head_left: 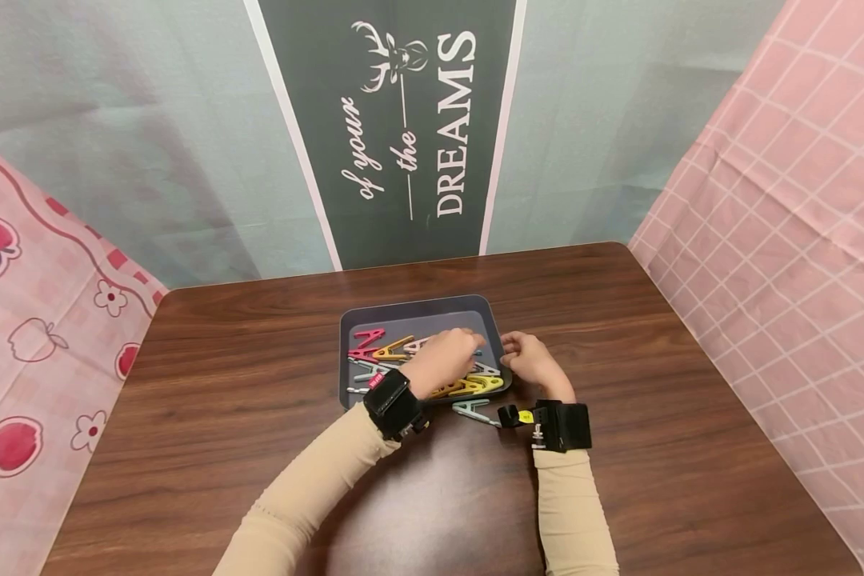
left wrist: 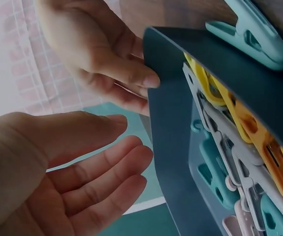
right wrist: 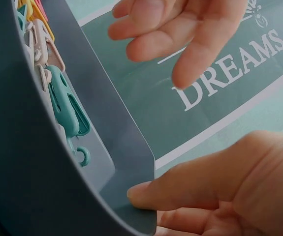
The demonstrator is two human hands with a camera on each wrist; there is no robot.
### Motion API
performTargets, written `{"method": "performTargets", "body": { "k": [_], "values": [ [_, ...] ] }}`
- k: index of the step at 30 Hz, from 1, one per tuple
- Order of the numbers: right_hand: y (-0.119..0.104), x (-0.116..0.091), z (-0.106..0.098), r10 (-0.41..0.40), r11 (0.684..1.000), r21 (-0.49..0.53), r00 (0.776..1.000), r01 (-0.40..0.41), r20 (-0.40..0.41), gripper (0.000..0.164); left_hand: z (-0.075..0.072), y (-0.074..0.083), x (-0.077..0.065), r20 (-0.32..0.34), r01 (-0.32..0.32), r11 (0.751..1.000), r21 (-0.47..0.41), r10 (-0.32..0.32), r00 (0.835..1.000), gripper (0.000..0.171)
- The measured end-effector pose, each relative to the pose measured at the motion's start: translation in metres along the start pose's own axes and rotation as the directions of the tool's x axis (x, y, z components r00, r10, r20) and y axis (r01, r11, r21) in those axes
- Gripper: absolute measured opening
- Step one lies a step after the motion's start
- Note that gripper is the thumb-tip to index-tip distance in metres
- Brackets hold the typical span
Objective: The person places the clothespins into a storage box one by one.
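Note:
A dark grey tray (head_left: 418,307) holds several clothespins in teal, yellow, orange, pink, white and grey. Over the tray's right part is my left hand (head_left: 442,364), its fingers loosely bent with nothing between them in the left wrist view. At the tray's right side my right hand (head_left: 536,362) pinches the rim, thumb (right wrist: 143,194) on the inner wall and fingers outside. Yellow clothespins (head_left: 486,385) lie along the near wall inside. One teal clothespin (right wrist: 65,103) rests near the pinched end in the right wrist view.
A pale teal clothespin (head_left: 473,410) lies on the brown wooden table (head_left: 641,376), just outside the tray's near edge. A green-grey printed curtain (head_left: 583,128) hangs behind the table. Pink patterned cloths stand at the left and right sides.

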State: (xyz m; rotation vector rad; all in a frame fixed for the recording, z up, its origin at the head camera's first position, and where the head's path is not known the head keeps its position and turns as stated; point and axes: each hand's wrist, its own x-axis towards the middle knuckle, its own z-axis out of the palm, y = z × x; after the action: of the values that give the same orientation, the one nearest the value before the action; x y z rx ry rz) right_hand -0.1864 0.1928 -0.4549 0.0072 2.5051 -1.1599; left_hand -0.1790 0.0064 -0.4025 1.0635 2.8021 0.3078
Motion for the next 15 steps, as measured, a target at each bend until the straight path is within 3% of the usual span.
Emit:
{"method": "performTargets", "body": {
  "k": [8, 15],
  "values": [
    [0.001, 0.001, 0.001, -0.018, 1.0, -0.002, 1.0, 0.018, 0.0, 0.043, 0.004, 0.012, -0.013, -0.063, -0.071, 0.995, 0.075, 0.076, 0.995, 0.03],
    [0.002, 0.001, 0.0, -0.026, 1.0, -0.014, 1.0, 0.026, -0.006, 0.043, 0.024, 0.024, -0.024, -0.143, -0.139, 0.977, 0.16, 0.162, 0.976, 0.021]
  ]
}}
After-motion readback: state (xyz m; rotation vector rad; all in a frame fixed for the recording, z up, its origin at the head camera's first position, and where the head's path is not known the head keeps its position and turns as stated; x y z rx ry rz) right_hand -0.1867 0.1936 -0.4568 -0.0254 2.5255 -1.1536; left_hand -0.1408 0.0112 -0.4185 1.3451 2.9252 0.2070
